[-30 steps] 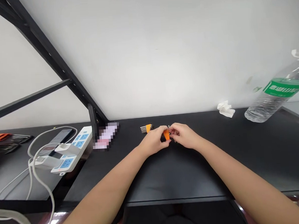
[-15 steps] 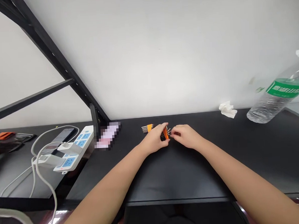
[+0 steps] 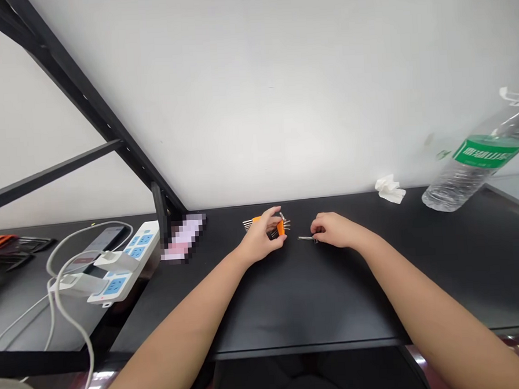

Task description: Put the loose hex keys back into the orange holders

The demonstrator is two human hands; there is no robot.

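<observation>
My left hand [image 3: 262,241] grips an orange hex-key holder [image 3: 281,227] with several small metal keys sticking out of it, just above the black table [image 3: 299,297]. My right hand [image 3: 333,230] pinches one thin metal hex key [image 3: 305,238] that lies level at the table surface, a short gap to the right of the holder. Behind my left hand, a second orange holder with keys [image 3: 251,221] lies on the table, partly hidden by my fingers.
A white power strip [image 3: 119,265] with plugs and white cables sits at the left. A black frame post [image 3: 160,208] rises behind it. A crumpled tissue [image 3: 390,189] and a clear water bottle with a green label [image 3: 479,162] stand at the back right. More key sets [image 3: 5,245] lie far left.
My hands were together at the orange holder. My right hand has pulled away to the right with a single key, and my left hand has drawn the holder slightly left.
</observation>
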